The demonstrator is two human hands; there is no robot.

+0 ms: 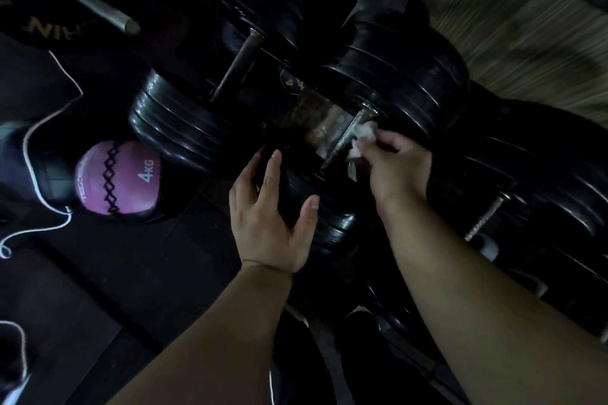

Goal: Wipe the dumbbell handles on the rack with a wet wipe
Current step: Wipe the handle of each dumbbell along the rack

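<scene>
Wipe (366, 134) in right hand (398, 169) presses handle (342, 144) between close plates (406, 92).

Glossy black rubber-looking weight plates (394, 82), a knurled metal handle (345, 138) (dull grey), crumpled cloth-like wipe (365, 133).

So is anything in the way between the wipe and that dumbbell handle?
Nothing visible. The right hand pinches the wet wipe against the handle, and the left hand rests on the near weight head, clear of it.
</scene>
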